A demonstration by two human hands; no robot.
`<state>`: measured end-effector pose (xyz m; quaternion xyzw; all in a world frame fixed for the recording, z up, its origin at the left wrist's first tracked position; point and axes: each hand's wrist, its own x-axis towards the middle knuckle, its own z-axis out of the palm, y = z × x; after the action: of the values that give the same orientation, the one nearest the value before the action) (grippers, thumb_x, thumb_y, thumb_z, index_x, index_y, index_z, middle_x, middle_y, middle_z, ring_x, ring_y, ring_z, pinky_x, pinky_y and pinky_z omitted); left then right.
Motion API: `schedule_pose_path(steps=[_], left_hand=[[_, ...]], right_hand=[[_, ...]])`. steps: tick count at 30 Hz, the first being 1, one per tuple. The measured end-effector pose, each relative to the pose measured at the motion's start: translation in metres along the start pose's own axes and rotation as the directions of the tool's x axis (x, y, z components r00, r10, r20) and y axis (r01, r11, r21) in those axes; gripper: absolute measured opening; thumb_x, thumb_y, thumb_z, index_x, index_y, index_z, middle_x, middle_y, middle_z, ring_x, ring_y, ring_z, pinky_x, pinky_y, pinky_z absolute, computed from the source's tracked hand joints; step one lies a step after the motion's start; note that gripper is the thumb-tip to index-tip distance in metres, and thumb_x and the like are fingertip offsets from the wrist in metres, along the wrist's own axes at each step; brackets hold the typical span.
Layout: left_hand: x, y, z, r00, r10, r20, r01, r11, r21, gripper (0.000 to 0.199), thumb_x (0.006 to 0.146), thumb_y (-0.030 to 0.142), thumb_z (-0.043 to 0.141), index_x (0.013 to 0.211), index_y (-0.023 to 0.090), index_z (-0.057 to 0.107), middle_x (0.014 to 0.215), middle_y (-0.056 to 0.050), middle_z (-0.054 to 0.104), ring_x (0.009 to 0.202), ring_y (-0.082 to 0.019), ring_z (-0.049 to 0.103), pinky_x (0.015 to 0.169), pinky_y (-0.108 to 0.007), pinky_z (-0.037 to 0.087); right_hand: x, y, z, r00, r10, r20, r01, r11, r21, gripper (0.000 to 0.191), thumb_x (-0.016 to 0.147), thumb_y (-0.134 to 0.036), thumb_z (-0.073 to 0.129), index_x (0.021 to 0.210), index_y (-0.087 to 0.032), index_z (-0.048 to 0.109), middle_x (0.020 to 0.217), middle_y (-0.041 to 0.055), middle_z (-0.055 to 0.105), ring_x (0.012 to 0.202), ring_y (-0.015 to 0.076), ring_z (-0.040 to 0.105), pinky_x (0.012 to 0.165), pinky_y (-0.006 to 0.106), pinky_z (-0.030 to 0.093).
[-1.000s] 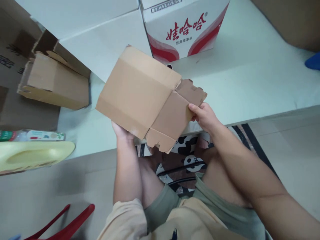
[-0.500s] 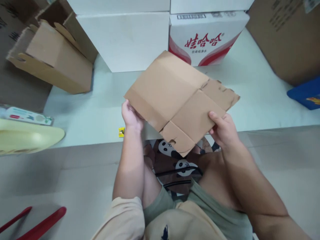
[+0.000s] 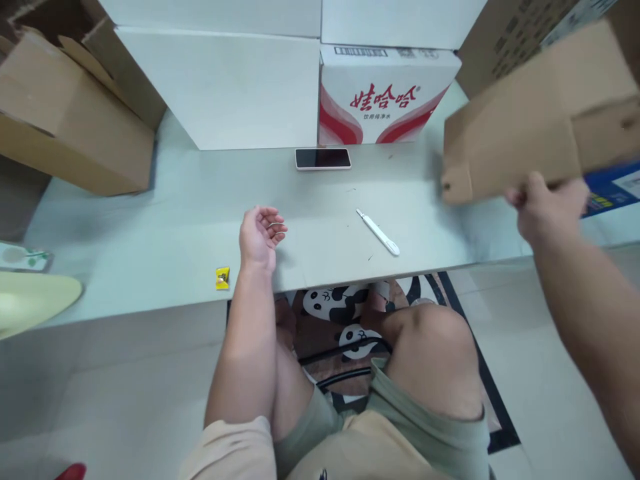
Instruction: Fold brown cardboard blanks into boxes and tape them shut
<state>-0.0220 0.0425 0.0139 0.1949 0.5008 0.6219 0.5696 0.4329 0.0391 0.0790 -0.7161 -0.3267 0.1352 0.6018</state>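
Observation:
On the right, a folded piece of brown cardboard (image 3: 525, 127) is held up off the table by my right hand (image 3: 550, 207), which grips its lower edge with thumb and fingers. The cardboard is slightly blurred and hides part of a blue box behind it. My left hand (image 3: 260, 237) rests over the table's front part, palm turned inward, fingers loosely curled and apart, with nothing in it. Between the hands lies a white scalpel-like knife (image 3: 379, 233) with a thin tip. A small yellow wrapped packet (image 3: 223, 278) sits left of my left wrist.
A phone (image 3: 323, 159) lies at the back, before white cartons (image 3: 250, 93) and a red-and-white water carton (image 3: 385, 100). Open cardboard boxes (image 3: 100, 127) stand left. The blue box (image 3: 613, 190) is at the right edge. A pale green curved object (image 3: 35, 300) overhangs the front left.
My right hand has carried the cardboard far to the right. My left hand has let go of it. The phone and the white knife have come into view.

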Motion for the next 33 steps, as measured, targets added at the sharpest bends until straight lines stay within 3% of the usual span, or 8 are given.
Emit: schedule_pose_path(steps=[4, 8, 11, 14, 17, 20, 29, 33], left_hand=[[0.004, -0.003, 0.000, 1.000, 0.027, 0.004, -0.027, 0.998, 0.051, 0.032, 0.082, 0.051, 0.057, 0.073, 0.020, 0.062, 0.066, -0.002, 0.062, 0.048, -0.011, 0.054, 0.045, -0.023, 0.040], [0.005, 0.001, 0.002, 0.999, 0.039, -0.024, -0.038, 0.998, 0.055, 0.031, 0.082, 0.049, 0.056, 0.071, 0.020, 0.060, 0.065, -0.003, 0.061, 0.047, -0.011, 0.053, 0.045, -0.023, 0.038], [0.001, 0.006, 0.005, 0.998, 0.046, -0.038, -0.046, 0.999, 0.018, 0.031, 0.080, 0.048, 0.057, 0.068, 0.019, 0.060, 0.063, -0.002, 0.060, 0.046, -0.009, 0.051, 0.044, -0.021, 0.038], [-0.006, 0.011, 0.006, 1.000, 0.028, -0.012, -0.028, 1.000, -0.009, 0.032, 0.078, 0.049, 0.059, 0.067, 0.019, 0.061, 0.062, -0.001, 0.059, 0.045, -0.007, 0.051, 0.043, -0.018, 0.038], [-0.013, 0.017, 0.001, 1.000, 0.012, -0.014, -0.013, 0.999, -0.044, 0.032, 0.080, 0.049, 0.059, 0.066, 0.019, 0.062, 0.061, 0.000, 0.060, 0.045, -0.006, 0.051, 0.043, -0.017, 0.038], [-0.018, 0.025, -0.010, 0.998, 0.016, -0.054, -0.022, 0.995, -0.102, 0.032, 0.082, 0.046, 0.057, 0.065, 0.019, 0.062, 0.060, 0.000, 0.059, 0.043, -0.006, 0.051, 0.042, -0.016, 0.037], [-0.023, 0.058, -0.049, 0.988, -0.031, -0.148, -0.030, 0.919, -0.394, 0.035, 0.091, 0.035, 0.049, 0.063, 0.017, 0.059, 0.053, 0.002, 0.052, 0.040, -0.006, 0.045, 0.041, -0.017, 0.032], [-0.028, 0.070, -0.066, 0.994, -0.106, 0.034, 0.103, 0.761, -0.640, 0.038, 0.094, 0.033, 0.041, 0.061, 0.017, 0.054, 0.045, 0.006, 0.030, 0.037, -0.006, 0.036, 0.040, -0.016, 0.028]], right_hand=[[0.058, -0.009, 0.048, 0.976, 0.132, 0.176, -0.109, 0.985, -0.134, 0.021, 0.084, -0.024, 0.067, 0.070, -0.022, 0.052, 0.065, -0.0008, 0.062, 0.051, 0.0095, 0.061, 0.049, 0.027, 0.043], [0.018, 0.011, 0.064, 0.882, 0.143, 0.448, -0.007, 0.957, -0.291, 0.008, 0.081, -0.025, 0.071, 0.081, -0.021, 0.064, 0.071, -0.0001, 0.068, 0.048, 0.0103, 0.058, 0.054, 0.032, 0.047], [-0.047, 0.023, 0.072, 0.730, 0.103, 0.676, 0.207, 0.909, -0.362, 0.024, 0.073, -0.030, 0.080, 0.093, -0.019, 0.072, 0.082, 0.0046, 0.073, 0.063, 0.0152, 0.064, 0.067, 0.034, 0.053], [-0.100, 0.021, 0.086, 0.487, 0.120, 0.865, 0.598, 0.676, -0.430, 0.048, 0.082, -0.042, 0.070, 0.123, -0.019, 0.064, 0.111, 0.0109, 0.074, 0.086, 0.0219, 0.069, 0.078, 0.036, 0.054], [-0.127, 0.008, 0.103, 0.424, 0.176, 0.888, 0.734, 0.508, -0.451, 0.040, 0.081, -0.032, 0.067, 0.119, -0.018, 0.065, 0.111, 0.0129, 0.073, 0.095, 0.0260, 0.068, 0.081, 0.035, 0.051], [-0.138, -0.012, 0.120, 0.403, 0.183, 0.897, 0.757, 0.483, -0.439, 0.017, 0.076, -0.022, 0.065, 0.092, -0.020, 0.068, 0.093, 0.0085, 0.074, 0.085, 0.0240, 0.067, 0.075, 0.032, 0.047], [-0.210, -0.095, 0.227, 0.259, -0.005, 0.966, 0.725, 0.662, -0.191, 0.007, 0.082, -0.023, 0.046, 0.088, -0.023, 0.049, 0.073, -0.0004, 0.060, 0.067, 0.0153, 0.056, 0.060, 0.026, 0.041], [-0.264, -0.131, 0.299, 0.146, -0.225, 0.963, 0.704, 0.708, 0.059, 0.013, 0.080, -0.027, 0.058, 0.077, -0.023, 0.046, 0.068, -0.0023, 0.052, 0.065, 0.0136, 0.048, 0.062, 0.028, 0.041]])
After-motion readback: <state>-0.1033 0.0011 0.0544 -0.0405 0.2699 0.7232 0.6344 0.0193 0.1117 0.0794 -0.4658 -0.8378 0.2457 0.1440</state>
